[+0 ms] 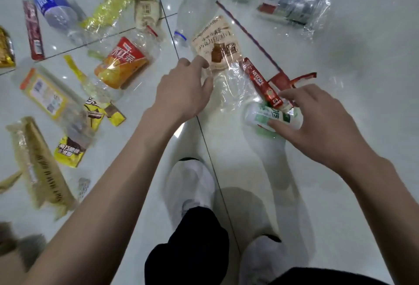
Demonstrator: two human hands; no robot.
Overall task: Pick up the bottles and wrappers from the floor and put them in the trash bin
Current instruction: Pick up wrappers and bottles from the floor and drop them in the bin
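Observation:
My right hand grips a small white and green bottle just above the floor, and a red Nescafe stick wrapper is pinched against it. My left hand hovers with fingers spread beside a clear plastic wrapper with a beige printed label, its fingertips touching the wrapper's edge. A clear empty bottle with a blue ring lies just beyond. The trash bin is not in view.
White tiled floor is littered: an orange-labelled bottle, yellow wrappers, a blue-labelled bottle, a red stick, a clear tray pack, a torn red wrapper. My white-socked feet stand below.

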